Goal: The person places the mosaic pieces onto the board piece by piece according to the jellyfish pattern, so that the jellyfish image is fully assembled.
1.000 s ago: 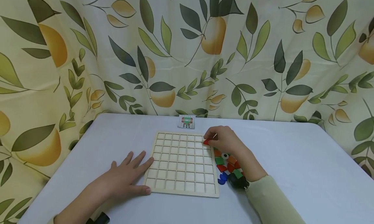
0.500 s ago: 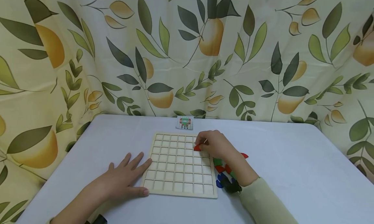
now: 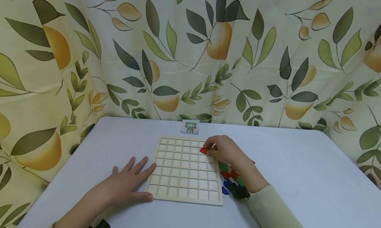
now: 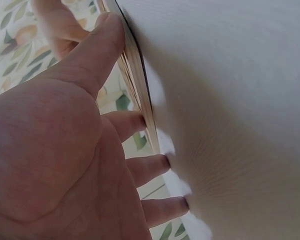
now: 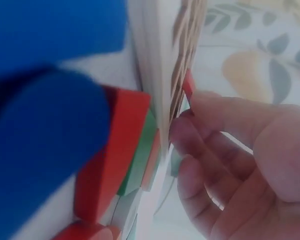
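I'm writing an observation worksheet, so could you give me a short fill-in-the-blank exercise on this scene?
In the right hand, the small flat piece is coloured ____.
The left hand touches the edge of the square, pale wooden grid board and holds ____.
The loose pieces closest to the board's near right corner are ____.
The small printed card lies beyond the board's ____ edge, not its near one.
Missing words: red; nothing; blue; far.
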### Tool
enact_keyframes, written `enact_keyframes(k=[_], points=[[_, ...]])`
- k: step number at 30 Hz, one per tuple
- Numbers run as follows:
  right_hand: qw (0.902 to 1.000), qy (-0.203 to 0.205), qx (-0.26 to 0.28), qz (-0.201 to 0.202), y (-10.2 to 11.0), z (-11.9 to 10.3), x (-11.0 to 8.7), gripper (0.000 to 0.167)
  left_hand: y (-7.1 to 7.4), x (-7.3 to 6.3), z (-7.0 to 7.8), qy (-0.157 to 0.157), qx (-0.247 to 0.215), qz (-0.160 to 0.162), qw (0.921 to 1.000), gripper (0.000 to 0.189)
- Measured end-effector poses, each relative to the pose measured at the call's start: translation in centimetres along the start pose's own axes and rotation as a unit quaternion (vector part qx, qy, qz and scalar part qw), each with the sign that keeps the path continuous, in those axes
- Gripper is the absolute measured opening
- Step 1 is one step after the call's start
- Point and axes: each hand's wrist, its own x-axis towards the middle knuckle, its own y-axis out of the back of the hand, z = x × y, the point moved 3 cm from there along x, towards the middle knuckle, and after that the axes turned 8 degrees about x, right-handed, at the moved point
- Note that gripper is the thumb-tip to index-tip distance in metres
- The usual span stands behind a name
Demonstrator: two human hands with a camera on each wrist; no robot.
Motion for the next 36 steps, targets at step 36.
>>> enact_keyframes(k=[36], points=[[0.9978,0.055,-0.008,-0.035,2.4,0.8,-0.7,0.025,-0.5,0.4,0.0,0.005,0.013,-0.002,0.9999,0.096]])
